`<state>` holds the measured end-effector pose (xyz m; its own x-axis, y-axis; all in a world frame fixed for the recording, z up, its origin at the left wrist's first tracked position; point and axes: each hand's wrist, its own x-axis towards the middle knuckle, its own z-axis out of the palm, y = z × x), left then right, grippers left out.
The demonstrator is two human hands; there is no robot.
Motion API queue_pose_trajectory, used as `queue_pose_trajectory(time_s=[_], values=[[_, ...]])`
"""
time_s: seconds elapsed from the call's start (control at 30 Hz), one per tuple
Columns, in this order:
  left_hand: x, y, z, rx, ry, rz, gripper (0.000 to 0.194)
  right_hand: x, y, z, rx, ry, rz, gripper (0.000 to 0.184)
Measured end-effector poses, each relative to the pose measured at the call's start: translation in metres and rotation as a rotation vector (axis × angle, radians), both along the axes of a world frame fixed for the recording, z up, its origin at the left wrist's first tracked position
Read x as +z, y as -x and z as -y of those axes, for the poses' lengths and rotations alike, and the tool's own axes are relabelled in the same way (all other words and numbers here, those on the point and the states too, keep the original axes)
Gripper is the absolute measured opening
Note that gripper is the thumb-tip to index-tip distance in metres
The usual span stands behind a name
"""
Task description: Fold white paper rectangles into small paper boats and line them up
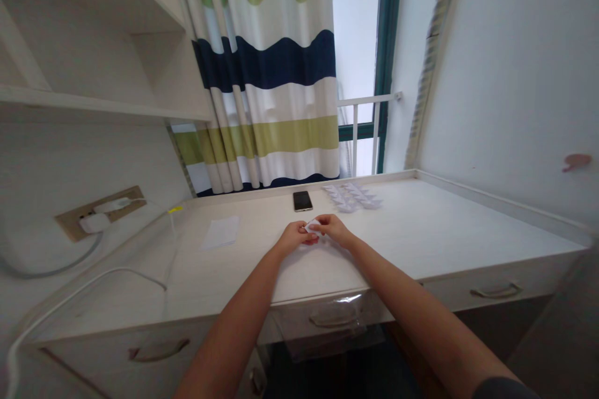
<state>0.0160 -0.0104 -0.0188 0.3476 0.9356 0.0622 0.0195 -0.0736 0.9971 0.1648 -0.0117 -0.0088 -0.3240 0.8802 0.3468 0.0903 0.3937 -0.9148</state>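
Note:
Both my hands meet over the middle of the white desk, near its front edge. A small folded piece of white paper point(312, 225) is between them. My left hand point(294, 237) is closed on its left side, and my right hand point(333, 230) pinches it from the right. Something red shows just under the fingers; I cannot make out what it is. Beyond my right hand lie rows of folded white paper pieces point(352, 197) with pointed ends. A dark phone point(302, 201) rests flat behind my hands.
Flat white sheets point(221, 232) lie left of my hands. The desk point(449, 230) has a raised rim at back and right. White cables point(116, 270) run from a wall socket point(100, 212) along the left. A shelf point(103, 103) overhangs there; a striped curtain point(281, 59) hangs behind.

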Motion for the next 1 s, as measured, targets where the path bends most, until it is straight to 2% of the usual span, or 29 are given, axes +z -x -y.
queue_pose_trajectory(time_s=[0.43, 0.77, 0.87, 1.0], values=[[-0.0012, 0.0008, -0.0001, -0.036, -0.059, -0.031, 0.038, -0.0016, 0.0008, 0.0018, 0.051, 0.074, -0.112, 0.028], [-0.0011, -0.0007, 0.0007, -0.058, -0.034, -0.030, 0.040, -0.0065, -0.0005, -0.0067, -0.022, -0.005, -0.088, 0.028], [-0.0005, 0.0005, -0.0002, -0.034, -0.066, -0.003, 0.040, -0.0060, -0.0004, -0.0062, -0.033, 0.047, -0.118, 0.027], [-0.0023, 0.0020, -0.0041, 0.085, -0.067, 0.054, 0.040, -0.0043, -0.0015, -0.0059, -0.059, 0.107, -0.128, 0.026]])
